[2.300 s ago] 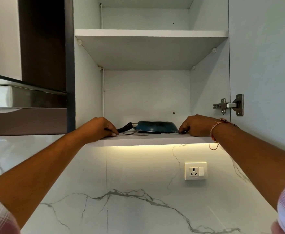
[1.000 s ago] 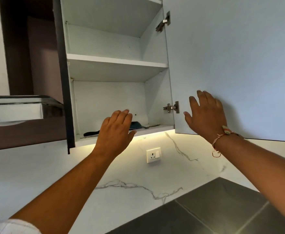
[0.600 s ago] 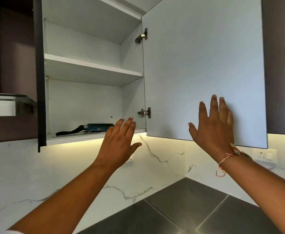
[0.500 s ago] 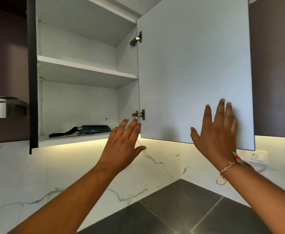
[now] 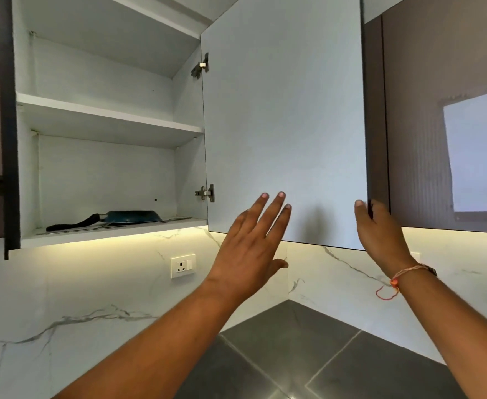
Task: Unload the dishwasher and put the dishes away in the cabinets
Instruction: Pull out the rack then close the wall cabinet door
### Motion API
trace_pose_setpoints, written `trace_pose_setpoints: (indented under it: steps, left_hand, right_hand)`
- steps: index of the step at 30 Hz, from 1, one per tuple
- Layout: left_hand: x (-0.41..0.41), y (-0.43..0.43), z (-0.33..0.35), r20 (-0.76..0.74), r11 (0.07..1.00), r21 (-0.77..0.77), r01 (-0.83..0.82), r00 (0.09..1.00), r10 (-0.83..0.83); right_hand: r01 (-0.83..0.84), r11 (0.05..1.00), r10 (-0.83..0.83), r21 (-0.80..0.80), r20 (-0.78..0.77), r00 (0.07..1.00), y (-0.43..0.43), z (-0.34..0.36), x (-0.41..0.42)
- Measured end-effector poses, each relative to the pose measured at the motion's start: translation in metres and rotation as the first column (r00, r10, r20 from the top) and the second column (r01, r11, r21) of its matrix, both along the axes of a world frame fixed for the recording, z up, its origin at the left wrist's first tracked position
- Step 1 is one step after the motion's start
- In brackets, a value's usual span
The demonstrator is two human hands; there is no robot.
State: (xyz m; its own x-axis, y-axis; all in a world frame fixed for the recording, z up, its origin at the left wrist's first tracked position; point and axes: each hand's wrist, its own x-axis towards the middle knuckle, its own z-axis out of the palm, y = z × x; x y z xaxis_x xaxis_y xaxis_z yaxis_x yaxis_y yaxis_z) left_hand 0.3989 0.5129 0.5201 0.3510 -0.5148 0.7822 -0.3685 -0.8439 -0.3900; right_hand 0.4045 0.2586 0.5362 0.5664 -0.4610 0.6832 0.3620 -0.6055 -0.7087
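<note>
Since the blue frying pan (image 5: 131, 217) lies on the lower shelf (image 5: 107, 232) of the open wall cabinet (image 5: 27, 168), at left, one item appears stored; the dishwasher is out of view, so the remainder cannot be judged. Left hand (image 5: 248, 249): fingers straight, spread, holding nothing, near the cabinet door (image 5: 282, 125). Right hand (image 5: 380, 233): fingers hooked round the door's free edge, probably to close it.

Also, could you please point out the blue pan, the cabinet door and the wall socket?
blue pan (image 5: 132, 217), head view, side wall.
cabinet door (image 5: 282, 110), head view, inner face.
wall socket (image 5: 182, 265), head view, plate centre.
</note>
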Motion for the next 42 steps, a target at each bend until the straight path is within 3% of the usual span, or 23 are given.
trace_pose_setpoints:
  steps: [6,11,16,19,23,28,34,42]
  left_hand:
    - [-0.024,-0.026,-0.001,0.053,0.992,0.122,0.024,0.998,-0.031]
    - [-0.048,-0.024,0.006,0.107,0.99,0.129,0.061,0.991,-0.075]
    - [-0.068,0.033,0.0,0.166,0.984,0.151,-0.093,0.984,0.068]
    - [-0.08,0.082,-0.002,0.215,0.967,0.156,-0.202,0.962,0.166]
    - [-0.089,0.146,-0.004,0.259,0.929,0.167,-0.33,0.924,0.282]
    - [-0.085,0.223,-0.013,0.289,0.883,0.123,-0.453,0.867,0.405]
    - [-0.062,0.297,-0.018,0.283,0.83,0.083,-0.552,0.811,0.511]
    - [-0.006,0.378,-0.02,0.177,0.809,-0.006,-0.588,0.796,0.579]
  right_hand:
    - [-0.222,0.975,0.219,0.016,0.124,0.968,0.014,-0.012,-0.03]
    - [-0.525,0.851,0.516,0.008,0.175,0.839,0.061,-0.009,-0.055]
    - [-0.694,0.714,0.697,-0.095,0.188,0.691,0.113,-0.013,-0.058]
    - [-0.731,0.64,0.768,-0.237,0.147,0.624,0.151,-0.019,-0.045]
    - [-0.674,0.575,0.783,-0.464,0.075,0.617,0.211,-0.032,-0.015]
    - [-0.4,0.52,0.678,-0.755,0.08,0.73,0.29,-0.049,0.026]
    - [-0.128,0.487,0.53,-0.864,0.176,0.83,0.366,-0.047,0.069]
    - [-0.015,0.437,0.442,-0.9,0.2,0.875,0.441,-0.039,0.119]
